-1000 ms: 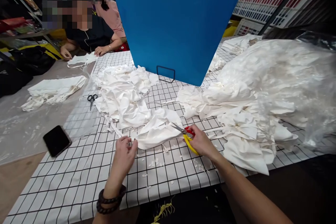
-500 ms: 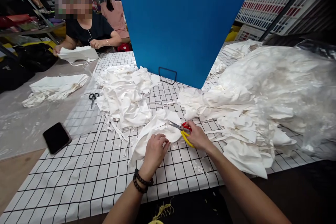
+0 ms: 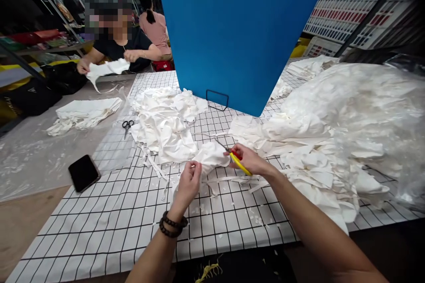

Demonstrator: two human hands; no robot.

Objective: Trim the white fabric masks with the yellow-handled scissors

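My left hand (image 3: 190, 180) pinches the near edge of a white garment (image 3: 211, 155), lifted a little off the checked cloth. In my right hand (image 3: 249, 159) are scissors (image 3: 241, 163) with red and yellow handles, their blades pointing up and left over the garment. The blades look closed or nearly so. The right fingertips are close to the garment's right edge; whether they grip it too I cannot tell. White straps (image 3: 229, 179) trail to the right below my right hand. Small white scraps (image 3: 203, 208) lie on the cloth in front of me.
White garments are piled at the left (image 3: 166, 124) and right (image 3: 308, 172), the latter partly under clear plastic (image 3: 375, 128). A blue board (image 3: 242, 40) stands behind. Black scissors (image 3: 127, 127) and a phone (image 3: 84, 173) lie left. Across the table, a co-worker (image 3: 122, 51) handles white fabric.
My left hand has gone from lying on the garment to pinching its edge, and the garment is now bunched and raised. The scissors have tilted in my right hand. The view has shifted slightly.
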